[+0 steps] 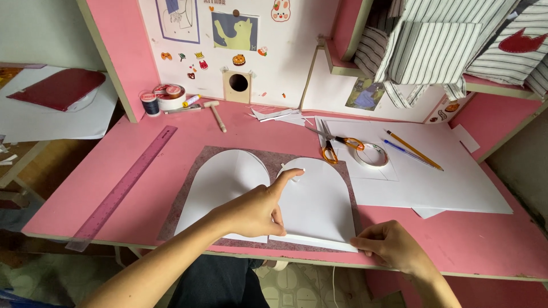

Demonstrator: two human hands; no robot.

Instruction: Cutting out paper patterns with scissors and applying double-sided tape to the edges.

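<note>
Two white arch-shaped paper pieces lie side by side on a mauve felt sheet (188, 188): the left piece (225, 185) and the right piece (319, 202). My left hand (257, 208) rests across the gap between them, its index finger stretched out and pressing the top of the right piece. My right hand (391, 245) pinches the lower right corner of the right piece at the desk's front edge.
On the pink desk (114, 182) lie a pink ruler (123, 188), orange-handled scissors (331, 145), a tape roll (372, 155), a pencil (414, 149), a pen (405, 153), a white sheet (439, 182), a small hammer (217, 114), thread and tape rolls (162, 98). Striped fabric (434, 51) hangs at the upper right.
</note>
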